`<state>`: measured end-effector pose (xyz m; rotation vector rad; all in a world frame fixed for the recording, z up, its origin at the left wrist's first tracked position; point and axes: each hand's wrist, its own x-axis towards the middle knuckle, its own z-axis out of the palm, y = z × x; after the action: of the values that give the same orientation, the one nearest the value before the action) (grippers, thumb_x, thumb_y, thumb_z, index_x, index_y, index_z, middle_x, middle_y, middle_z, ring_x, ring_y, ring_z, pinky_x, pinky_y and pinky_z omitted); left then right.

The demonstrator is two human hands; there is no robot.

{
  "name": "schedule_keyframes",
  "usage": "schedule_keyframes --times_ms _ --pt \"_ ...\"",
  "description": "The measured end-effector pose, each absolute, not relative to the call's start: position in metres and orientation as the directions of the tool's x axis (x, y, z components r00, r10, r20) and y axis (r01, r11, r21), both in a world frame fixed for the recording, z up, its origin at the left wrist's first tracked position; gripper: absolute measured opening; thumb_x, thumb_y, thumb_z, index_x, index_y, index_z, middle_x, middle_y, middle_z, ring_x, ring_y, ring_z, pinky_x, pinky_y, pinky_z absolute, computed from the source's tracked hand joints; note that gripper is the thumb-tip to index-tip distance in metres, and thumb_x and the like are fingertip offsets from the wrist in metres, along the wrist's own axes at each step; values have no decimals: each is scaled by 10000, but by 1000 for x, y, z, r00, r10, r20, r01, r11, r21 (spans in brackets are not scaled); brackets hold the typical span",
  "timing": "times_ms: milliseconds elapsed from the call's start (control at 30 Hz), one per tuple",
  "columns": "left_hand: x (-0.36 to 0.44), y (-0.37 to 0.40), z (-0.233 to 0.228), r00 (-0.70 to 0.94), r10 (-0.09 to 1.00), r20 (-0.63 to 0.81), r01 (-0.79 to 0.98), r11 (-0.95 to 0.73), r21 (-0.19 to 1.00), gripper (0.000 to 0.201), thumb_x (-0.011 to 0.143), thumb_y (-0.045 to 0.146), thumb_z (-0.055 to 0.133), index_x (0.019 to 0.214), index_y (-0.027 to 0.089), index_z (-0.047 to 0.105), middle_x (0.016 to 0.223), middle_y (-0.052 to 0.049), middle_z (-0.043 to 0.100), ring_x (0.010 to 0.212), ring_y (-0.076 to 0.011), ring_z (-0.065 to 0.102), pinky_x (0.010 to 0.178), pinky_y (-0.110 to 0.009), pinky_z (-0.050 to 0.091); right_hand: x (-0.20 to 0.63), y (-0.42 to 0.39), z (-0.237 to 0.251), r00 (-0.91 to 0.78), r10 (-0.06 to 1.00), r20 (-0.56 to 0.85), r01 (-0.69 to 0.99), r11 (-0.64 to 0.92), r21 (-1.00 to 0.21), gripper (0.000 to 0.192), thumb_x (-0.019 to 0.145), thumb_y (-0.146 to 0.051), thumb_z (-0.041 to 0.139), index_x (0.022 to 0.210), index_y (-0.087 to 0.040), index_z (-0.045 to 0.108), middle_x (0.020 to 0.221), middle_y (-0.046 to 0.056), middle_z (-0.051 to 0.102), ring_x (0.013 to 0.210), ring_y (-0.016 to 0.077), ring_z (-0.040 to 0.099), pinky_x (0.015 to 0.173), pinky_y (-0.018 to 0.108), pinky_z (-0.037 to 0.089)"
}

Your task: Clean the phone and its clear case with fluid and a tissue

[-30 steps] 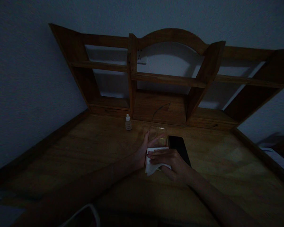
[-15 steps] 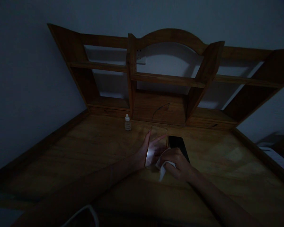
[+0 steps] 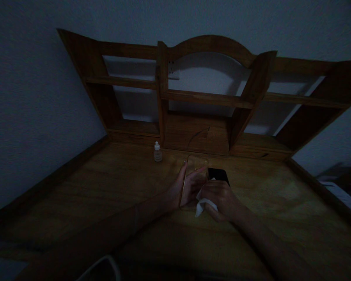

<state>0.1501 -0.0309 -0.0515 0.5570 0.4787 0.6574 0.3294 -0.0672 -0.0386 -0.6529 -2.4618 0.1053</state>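
A clear phone case [image 3: 196,164] with a yellowish rim is held tilted above the desk by my left hand [image 3: 177,191]. Its thumb lies along the left edge, and the fingers show through from behind. Bunched in my right hand [image 3: 219,199] is a white tissue [image 3: 205,204], at the case's lower right edge. The fingers are closed round the tissue and partly hide it. Just behind that hand a black phone [image 3: 218,174] lies on the desk, its lower part covered by the hand.
A small white-capped dropper bottle [image 3: 157,153] stands upright left of the case. Along the back of the wooden desk [image 3: 111,187] rises a shelf unit [image 3: 204,97] with small drawers. Papers [image 3: 339,197] lie beyond the right edge. The room is dim.
My right hand with the tissue has shifted slightly right, to the case's edge, and covers more of the phone. The bright reflection on the case is gone. My left hand has hardly moved.
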Motion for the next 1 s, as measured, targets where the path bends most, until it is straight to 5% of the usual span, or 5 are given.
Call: schedule_keyframes --times_ms 233,433,667,833,1000 --pt "152 -32 -56 710 682 -175 -469 643 605 752 893 713 336 1429 203 471 1247 -120 623 1046 -233 604 843 -315 469 338 -64 -31 -697 480 533 481 864 -150 153 873 -252 504 911 -185 637 861 79 706 817 237 659 770 403 536" --pt "152 -28 -61 729 660 -181 -444 658 608 774 870 754 332 1424 238 491 1003 -66 659 853 -174 589 753 -266 466 341 -61 -33 -671 482 564 581 814 -4 186 874 -276 547 993 -174 648 963 109 713 953 293 640 861 467 525" --pt "151 -29 -58 719 675 -162 -457 636 622 753 858 752 369 1407 254 502 1163 -97 634 992 -209 602 870 -343 476 344 -54 -29 -639 538 550 687 720 95 273 878 -272 554 1095 -132 643 1092 152 698 1104 329 587 1036 536 436" --pt "149 -28 -60 716 676 -174 -440 631 638 793 836 789 339 1418 274 493 1046 -89 649 878 -205 626 894 -413 486 351 -48 -28 -618 583 526 744 650 154 410 905 -211 517 1301 -113 557 1357 142 600 1313 321 480 1136 531 351" --pt "151 -27 -61 701 689 -184 -457 632 626 800 840 780 351 1427 254 488 981 -84 649 847 -202 623 874 -422 500 351 -46 -30 -614 584 532 748 645 156 433 910 -195 509 1326 -82 545 1387 149 582 1333 301 479 1156 516 345"
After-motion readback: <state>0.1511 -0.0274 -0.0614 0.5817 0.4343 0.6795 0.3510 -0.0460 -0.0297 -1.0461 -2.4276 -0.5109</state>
